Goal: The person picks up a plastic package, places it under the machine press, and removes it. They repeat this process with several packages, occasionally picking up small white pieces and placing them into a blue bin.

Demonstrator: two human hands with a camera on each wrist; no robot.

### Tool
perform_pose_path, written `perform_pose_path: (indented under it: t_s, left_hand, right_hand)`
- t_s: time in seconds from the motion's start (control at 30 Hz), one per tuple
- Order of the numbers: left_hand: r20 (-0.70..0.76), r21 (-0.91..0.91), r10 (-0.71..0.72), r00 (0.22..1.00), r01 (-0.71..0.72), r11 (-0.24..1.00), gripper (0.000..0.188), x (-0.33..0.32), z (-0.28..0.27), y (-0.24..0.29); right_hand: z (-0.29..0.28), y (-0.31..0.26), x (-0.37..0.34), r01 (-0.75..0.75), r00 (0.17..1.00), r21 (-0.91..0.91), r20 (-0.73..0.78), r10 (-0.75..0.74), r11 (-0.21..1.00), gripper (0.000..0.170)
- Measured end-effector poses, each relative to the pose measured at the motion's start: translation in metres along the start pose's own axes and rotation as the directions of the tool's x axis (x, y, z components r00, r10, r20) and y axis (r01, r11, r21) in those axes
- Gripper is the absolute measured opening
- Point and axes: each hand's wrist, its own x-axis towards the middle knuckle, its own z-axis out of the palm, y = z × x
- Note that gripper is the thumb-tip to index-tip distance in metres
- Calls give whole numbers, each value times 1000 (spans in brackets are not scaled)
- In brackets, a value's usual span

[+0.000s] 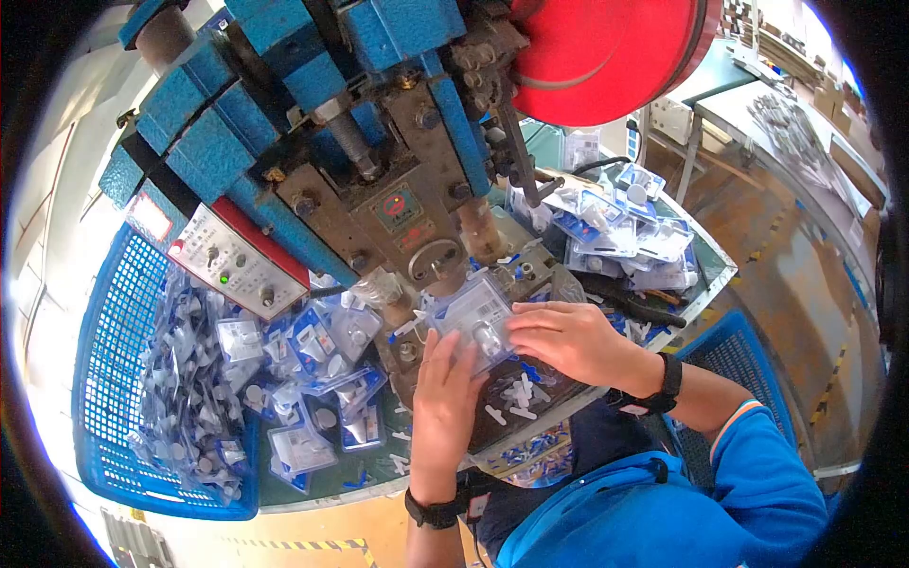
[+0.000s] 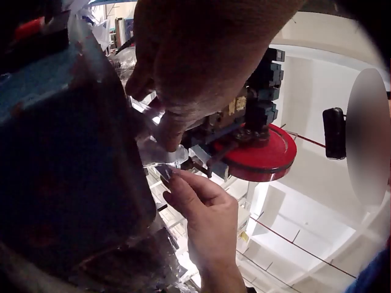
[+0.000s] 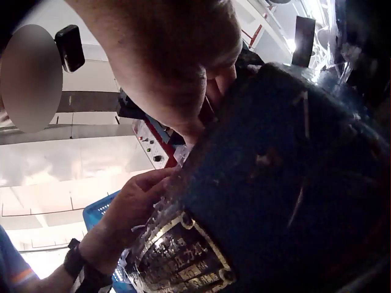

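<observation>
Near the middle of the head view, a clear blister pack (image 1: 471, 308) with a printed barcode and a whitish item inside lies tilted at the foot of a blue press (image 1: 402, 204). The left hand (image 1: 445, 393) holds its lower left edge, and the right hand (image 1: 579, 341) holds its right side; each grip is closed on the pack, the fingertips at its edges. In the left wrist view, the right thumb and forefinger pinch see-through plastic at the centre.

Just below the pack, small white and blue plastic pieces (image 1: 521, 393) lie scattered. A loose heap of similar packs (image 1: 317, 374) lies on the green bench (image 1: 322, 487) left of the hands, beside a blue mesh basket (image 1: 102, 383) full of more at the left of the frame. Another pile of packs (image 1: 630, 227) lies to the upper right. A control box (image 1: 241, 263) with a lit green lamp (image 1: 223, 279) is at centre left, and a large red wheel (image 1: 606, 57) fills the top right of the press. A second blue basket (image 1: 753, 374) is at lower right.
</observation>
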Motion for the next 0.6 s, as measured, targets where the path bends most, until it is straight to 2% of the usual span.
perform_pose_path:
  t_s: [0.37, 0.6]
  left_hand:
    - [22, 9, 40, 999, -40, 999, 43, 2, -4, -3]
    - [41, -7, -14, 999, 14, 1000, 43, 3, -5, -2]
  right_hand:
    - [-1, -1, 1, -7, 1000, 7, 8, 7, 1000, 17]
    - [-2, -1, 2, -12, 999, 3, 41, 12, 1000, 15]
